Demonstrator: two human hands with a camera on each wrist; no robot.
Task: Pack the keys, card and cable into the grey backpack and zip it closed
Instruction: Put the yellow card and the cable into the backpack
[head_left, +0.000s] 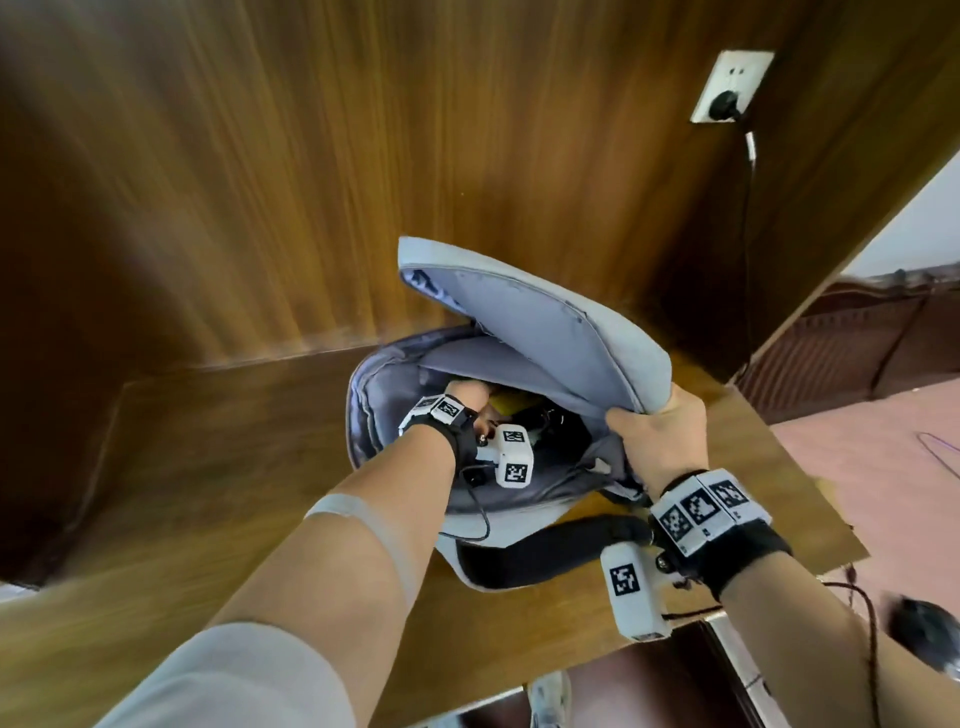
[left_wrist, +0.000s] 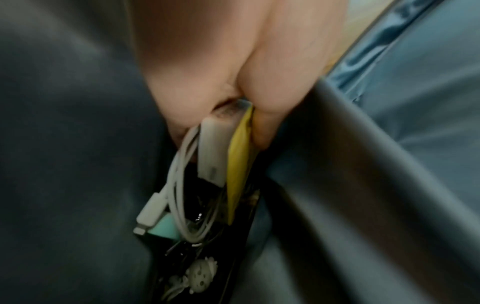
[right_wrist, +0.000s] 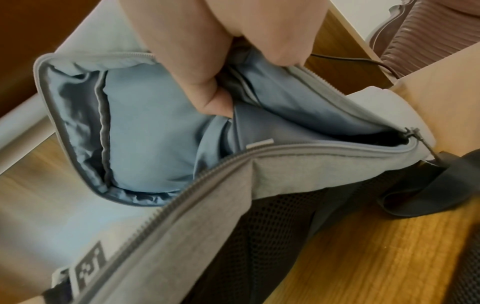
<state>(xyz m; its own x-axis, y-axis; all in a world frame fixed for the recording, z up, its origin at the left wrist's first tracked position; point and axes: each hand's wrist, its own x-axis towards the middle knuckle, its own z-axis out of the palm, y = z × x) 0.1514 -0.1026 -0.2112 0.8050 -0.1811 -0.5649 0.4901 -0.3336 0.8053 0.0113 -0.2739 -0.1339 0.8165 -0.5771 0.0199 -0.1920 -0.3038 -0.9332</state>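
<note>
The grey backpack (head_left: 545, 332) lies on the wooden desk (head_left: 218, 467), near its right edge and close to the wood-panelled wall (head_left: 311, 156) behind it, with its main compartment unzipped and the front flap lifted. The flap's edge is gripped by the right hand (head_left: 662, 441), thumb inside against the blue-grey lining (right_wrist: 155, 123) and fingers curled over the outside, so that the opening is held wide. The zipper slider (right_wrist: 411, 131) is seen at the end of the open zipper track, beside a black shoulder strap (head_left: 540, 551) that rests on the desk toward the front edge.

The left hand (head_left: 462, 397) is lowered into the compartment. In the left wrist view a bundle is pinched between its thumb and fingers: a coiled white cable (left_wrist: 182, 195) with its white plug (left_wrist: 211, 152), and a yellow card (left_wrist: 237, 164) pressed alongside. Below these, dark keys with a small white charm (left_wrist: 201, 275) are seen, blurred; whether they are held or hang free cannot be told.

A white wall socket (head_left: 730, 85) with a black plug is mounted on the panelling at the upper right.
</note>
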